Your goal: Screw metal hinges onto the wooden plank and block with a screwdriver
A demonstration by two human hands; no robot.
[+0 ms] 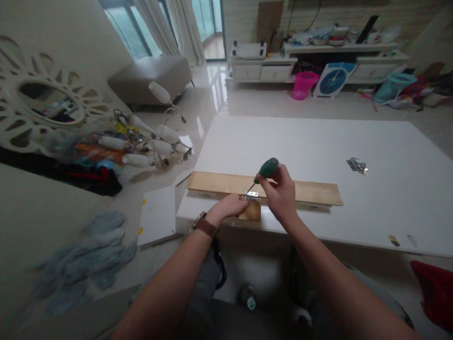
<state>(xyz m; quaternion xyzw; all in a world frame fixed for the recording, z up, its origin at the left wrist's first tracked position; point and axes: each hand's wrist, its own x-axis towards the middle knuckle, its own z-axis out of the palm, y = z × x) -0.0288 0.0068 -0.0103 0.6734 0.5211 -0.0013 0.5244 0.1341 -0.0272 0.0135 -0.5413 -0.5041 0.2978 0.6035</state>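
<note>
Right-hand fingers, head view: the right hand (281, 191) is closed around the green handle of a screwdriver (268, 168), thumb and forefinger pinching low on it.
Left-hand fingers: the left hand (230, 206) lies at the short wooden block (252, 212), its fingertips at the metal bracket; the far fingers are hidden, so how far they are closed, and on what, I cannot tell.
Screwdriver: tilted, handle up and to the right, shaft running down to the left, tip at the bracket.
Bracket (252, 194): a small shiny plate with holes, at the near edge of the long board, where the block meets it.
Long board (208, 182): pale wood, lying crosswise along the near part of the white tabletop (300, 141).
Short block: on the near side of the board, close to the tabletop's front edge.
Spare metal pieces (357, 166): a loose pile on the tabletop, well right of the hands.
Yellow-and-black item (394, 240): near the front edge, far right, too small to identify.
Wrist: a watch (205, 225) with a brown strap, on the left.
Floor beyond: a pink basket (304, 86) beside a blue-and-white fan (334, 79).
</note>
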